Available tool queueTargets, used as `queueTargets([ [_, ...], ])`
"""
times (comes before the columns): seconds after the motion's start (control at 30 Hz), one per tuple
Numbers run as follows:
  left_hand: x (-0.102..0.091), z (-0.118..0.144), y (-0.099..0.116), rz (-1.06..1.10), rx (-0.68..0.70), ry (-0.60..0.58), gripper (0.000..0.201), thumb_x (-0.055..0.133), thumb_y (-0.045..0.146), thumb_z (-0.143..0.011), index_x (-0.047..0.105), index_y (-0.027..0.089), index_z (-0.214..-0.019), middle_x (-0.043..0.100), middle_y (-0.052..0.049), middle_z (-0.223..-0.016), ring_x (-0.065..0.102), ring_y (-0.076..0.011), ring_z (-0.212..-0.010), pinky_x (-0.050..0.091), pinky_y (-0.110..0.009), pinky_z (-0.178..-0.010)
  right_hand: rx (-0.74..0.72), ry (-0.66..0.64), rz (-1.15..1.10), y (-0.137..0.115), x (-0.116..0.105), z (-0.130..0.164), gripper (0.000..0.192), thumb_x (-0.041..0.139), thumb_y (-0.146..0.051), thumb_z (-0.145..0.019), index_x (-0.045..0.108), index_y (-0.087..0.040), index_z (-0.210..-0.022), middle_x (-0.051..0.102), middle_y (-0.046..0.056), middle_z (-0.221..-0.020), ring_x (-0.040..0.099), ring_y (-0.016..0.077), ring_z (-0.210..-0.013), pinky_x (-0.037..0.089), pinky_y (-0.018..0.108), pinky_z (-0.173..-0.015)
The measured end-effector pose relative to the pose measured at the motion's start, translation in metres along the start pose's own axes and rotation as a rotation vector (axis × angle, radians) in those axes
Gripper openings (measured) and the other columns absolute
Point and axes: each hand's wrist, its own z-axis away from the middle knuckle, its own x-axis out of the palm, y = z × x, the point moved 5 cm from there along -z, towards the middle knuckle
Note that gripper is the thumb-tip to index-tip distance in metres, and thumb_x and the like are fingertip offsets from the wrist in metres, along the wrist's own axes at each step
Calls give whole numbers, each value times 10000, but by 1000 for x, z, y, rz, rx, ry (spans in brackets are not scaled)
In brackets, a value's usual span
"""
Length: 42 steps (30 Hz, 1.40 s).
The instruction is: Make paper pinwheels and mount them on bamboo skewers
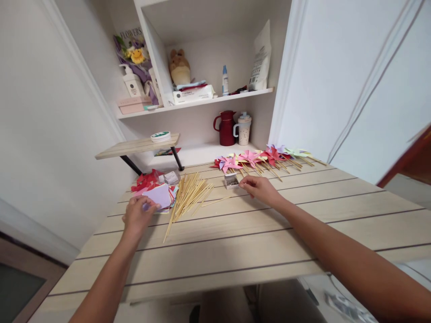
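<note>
On the wooden table (235, 233), many pinwheels (256, 159) lie finished beyond the right hand (259, 187), which pinches near the pin box (231, 180), while the left hand (138, 215) grips a paper square (159, 196) beside leftover sticks (188, 195).

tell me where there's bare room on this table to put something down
The near half of the table is bare, between the two forearms and out to its right edge. The far side is crowded: paper squares under the left hand, wooden sticks, a small pin box by the right hand, and pinwheels.
</note>
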Motion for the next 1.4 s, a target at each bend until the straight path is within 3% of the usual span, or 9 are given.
queueTargets([
  [0.13, -13, 10, 22, -99, 44, 82, 218, 650, 379, -860, 711, 259, -1032, 604, -132, -1313, 557, -343, -1223, 356, -577, -1062, -9, -15, 24, 2, 1, 0, 253, 585, -442, -855, 680, -218, -783, 515, -54, -472, 510, 152, -457, 387, 273, -537],
  [0.27, -3, 14, 35, -219, 194, -44, 462, 675, 352, -859, 622, 262, -1309, 576, -176, -1428, 517, -367, -1291, 218, -640, -1122, -1, -43, 36, 2, 2, 0, 248, 578, -434, -861, 676, -220, -783, 532, -52, -483, 508, 152, -465, 380, 273, -541],
  [0.37, 7, 12, 28, -195, 170, -132, 341, 656, 329, -865, 690, 276, -1200, 677, -145, -1321, 579, -357, -1224, 228, -645, -1099, -9, -51, 57, 1, 2, 0, 251, 575, -433, -863, 678, -218, -785, 545, -46, -483, 515, 158, -482, 379, 274, -546],
  [0.63, -7, 1, 10, -36, -13, -47, 282, 524, 382, -896, 762, 249, -970, 800, -76, -920, 711, -291, -874, 447, -456, -860, -14, -51, 66, 0, 2, 0, 232, 569, -399, -863, 686, -211, -794, 547, -42, -498, 502, 151, -490, 372, 271, -554],
  [0.83, -30, 2, 15, 16, -26, 258, 285, 492, 384, -918, 728, 230, -882, 780, -72, -990, 702, -278, -946, 453, -426, -856, -24, -26, 62, -1, 0, 0, 239, 581, -411, -871, 692, -214, -792, 561, -33, -521, 510, 156, -506, 385, 273, -553],
  [1.03, -63, -3, 17, 57, -146, 629, 307, 510, 422, -949, 675, 222, -785, 731, -72, -875, 651, -265, -861, 446, -493, -881, -19, 49, -264, -14, -2, 0, 239, 661, -435, -851, 691, -201, -810, 584, -30, -604, 524, 127, -521, 442, 269, -546],
  [1.17, -67, -2, 54, 71, -25, 684, 277, 530, 438, -961, 680, 235, -849, 720, -57, -915, 631, -271, -941, 416, -540, -972, 117, -108, -587, -27, 10, 8, 278, 749, -444, -805, 698, -174, -850, 640, -15, -655, 550, 99, -501, 464, 239, -513],
  [1.3, -42, 12, 133, 34, 356, 551, 189, 533, 333, -976, 706, 256, -968, 741, -62, -1049, 644, -270, -1055, 341, -575, -1083, 324, -417, -835, -40, 30, 25, 443, 683, -525, -878, 665, -152, -1116, 758, 121, -986, 734, 177, -755, 595, 302, -706],
  [1.4, -12, 31, 190, -4, 694, 466, 155, 566, 253, -958, 715, 290, -978, 772, -27, -1016, 686, -238, -964, 320, -559, -1107, 349, -455, -1034, -48, 33, 29, 535, 723, -543, -853, 546, -223, -1244, 746, 107, -1099, 760, 200, -888, 608, 341, -813],
])
